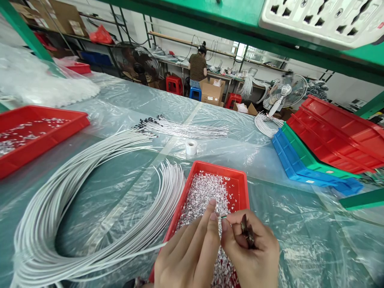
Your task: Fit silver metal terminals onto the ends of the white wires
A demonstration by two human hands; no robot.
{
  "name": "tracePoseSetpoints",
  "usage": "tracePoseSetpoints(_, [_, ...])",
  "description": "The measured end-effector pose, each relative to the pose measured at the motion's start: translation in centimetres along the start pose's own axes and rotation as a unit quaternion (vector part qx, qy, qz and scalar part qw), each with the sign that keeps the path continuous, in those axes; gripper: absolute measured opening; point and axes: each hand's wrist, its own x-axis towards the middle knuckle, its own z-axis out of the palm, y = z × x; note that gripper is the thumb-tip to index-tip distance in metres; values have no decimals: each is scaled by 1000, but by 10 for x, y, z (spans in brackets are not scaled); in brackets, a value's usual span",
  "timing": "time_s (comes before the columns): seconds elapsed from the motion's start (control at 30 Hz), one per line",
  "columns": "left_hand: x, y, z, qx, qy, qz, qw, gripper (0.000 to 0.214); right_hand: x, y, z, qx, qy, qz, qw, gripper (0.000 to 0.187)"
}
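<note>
My left hand [189,252] and my right hand [252,248] meet low in the view, over a red tray [240,180] full of small silver metal pieces [207,192]. Left fingers are pinched on the end of a thin white wire [141,250] that trails off to the left. The right hand is closed, its thumb and forefinger pinching a tiny part [223,216] at the wire's tip. A dark small object [247,232] lies tucked under the right fingers. A big looped bundle of white wires [75,192] lies on the plastic-covered table to the left.
Another red tray [45,136] with metal pieces stands far left. A second wire bundle [186,129] and a tape roll [191,147] lie mid-table. Stacked red, green and blue trays [318,148] lean at right. A person [198,68] works at a far bench, near fans and boxes.
</note>
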Motion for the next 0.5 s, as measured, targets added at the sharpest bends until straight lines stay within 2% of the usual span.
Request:
tracePoseSetpoints(0.3, [0,-2,2,28,10,6,1000,22,4,-9,1,67,-5,86,994,17])
tracePoseSetpoints(0.5, [2,-2,5,49,34,15,998,19,5,-7,2,88,-12,113,990,14])
